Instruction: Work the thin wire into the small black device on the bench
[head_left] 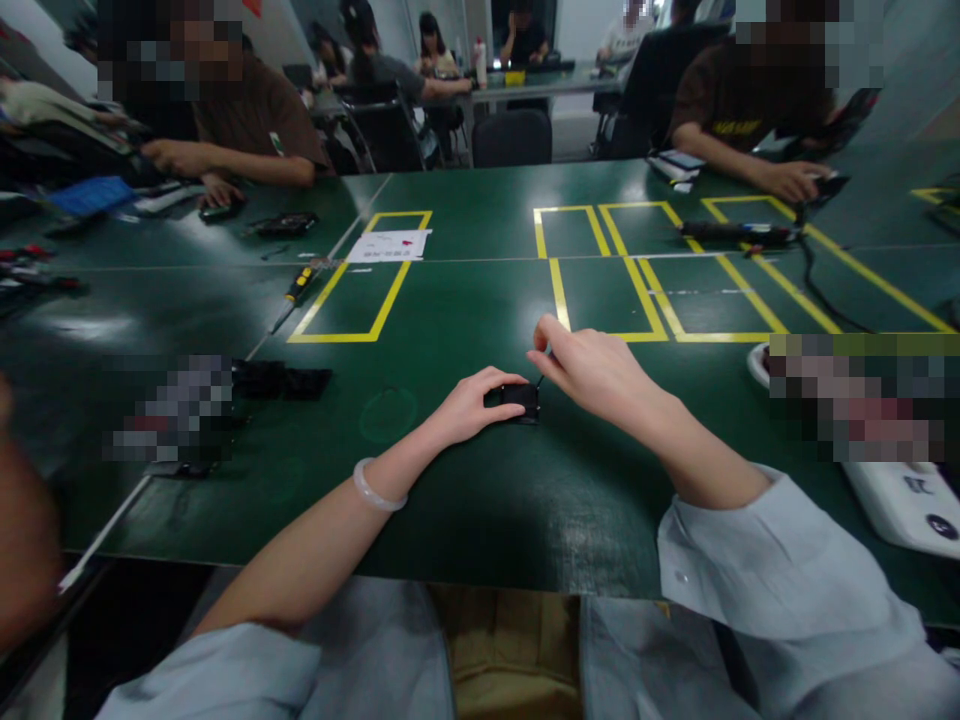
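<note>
A small flat black case-like part (pixel 519 400) lies on the green table in front of me. My left hand (pixel 478 405) is closed on its left side, thumb along the near face and fingers along the far edge. My right hand (pixel 581 360) is just above and right of it, with thumb and index finger curled together. A thin dark piece (pixel 540 381) shows below those fingertips, by the part's upper right corner. Whether it is a tool tip, a wire or a bit of the part, I cannot make out.
Yellow tape outlines (pixel 652 300) mark the green table (pixel 450 500). A yellow-and-black screwdriver (pixel 298 287) and a white paper sheet (pixel 390 245) lie ahead left. Black pieces (pixel 281 380) are at left; a white device (pixel 907 505) is at right. Co-workers sit opposite, and an arm (pixel 26 530) shows at left.
</note>
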